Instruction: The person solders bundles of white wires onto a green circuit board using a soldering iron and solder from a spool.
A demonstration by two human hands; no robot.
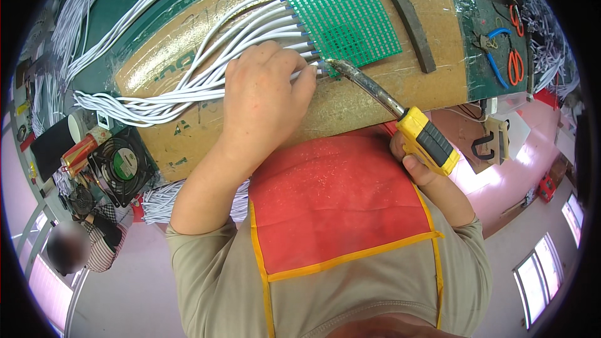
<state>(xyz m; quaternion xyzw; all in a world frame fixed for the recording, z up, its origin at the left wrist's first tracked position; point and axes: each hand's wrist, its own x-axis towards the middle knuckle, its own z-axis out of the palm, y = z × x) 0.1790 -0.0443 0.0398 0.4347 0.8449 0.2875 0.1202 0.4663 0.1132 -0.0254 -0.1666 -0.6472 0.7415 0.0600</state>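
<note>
A green circuit board panel (341, 9) with rows of pads lies on the cardboard, and several white cables (213, 56) run to its left edge. My left hand (266, 87) lies over the nearest cables, its thumb and fingers closed on a white cable at the board's near left corner. In my right hand (418, 166) is a soldering iron (429, 141) with a yellow and black handle. Its dark metal shaft slants up and left. The tip touches or hovers at the board's near left corner, beside the cable end; I cannot tell which.
Dark metal bars (407, 19) lie beside the board on the cardboard (438, 84). Blue-handled pliers (494, 56) and orange-handled scissors (515, 66) sit at the right. A black fan (122, 166) stands at the left edge. Another person (103, 238) is at the lower left.
</note>
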